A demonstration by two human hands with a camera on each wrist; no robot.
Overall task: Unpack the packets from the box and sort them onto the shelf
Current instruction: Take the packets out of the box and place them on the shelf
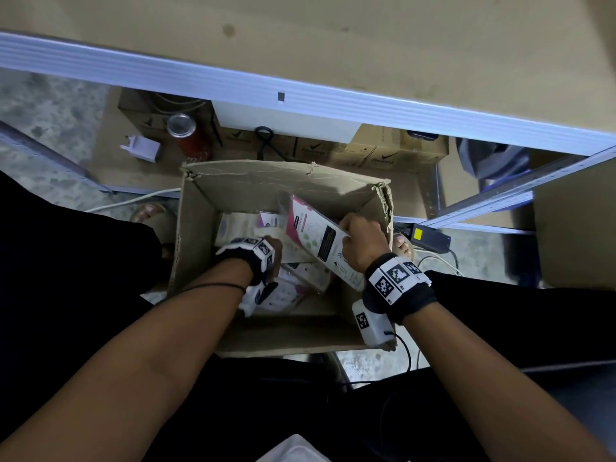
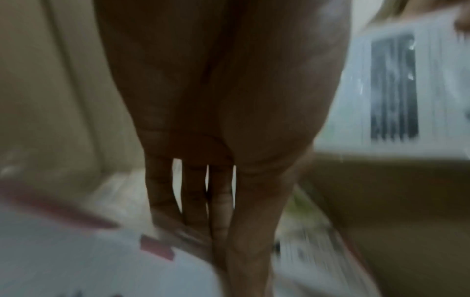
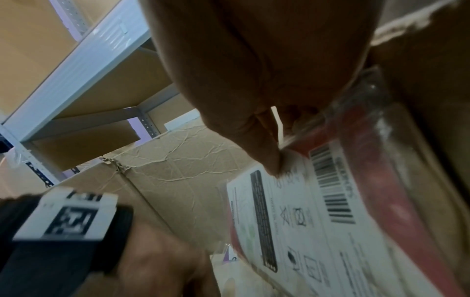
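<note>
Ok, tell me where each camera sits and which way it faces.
Head: on the head, looking down into the cardboard box; both forearms and hands show.
Left wrist: along the left hand, straight fingers reaching down among blurred packets.
Right wrist: under the right hand, facing up past the pink-and-white packet it pinches to the shelf.
Shared: that packet, the box and the right hand appear in head and right wrist views.

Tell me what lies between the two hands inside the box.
In the head view, packets: the pink-and-white packet gripped by the right hand slants toward the left hand, across other packets.
</note>
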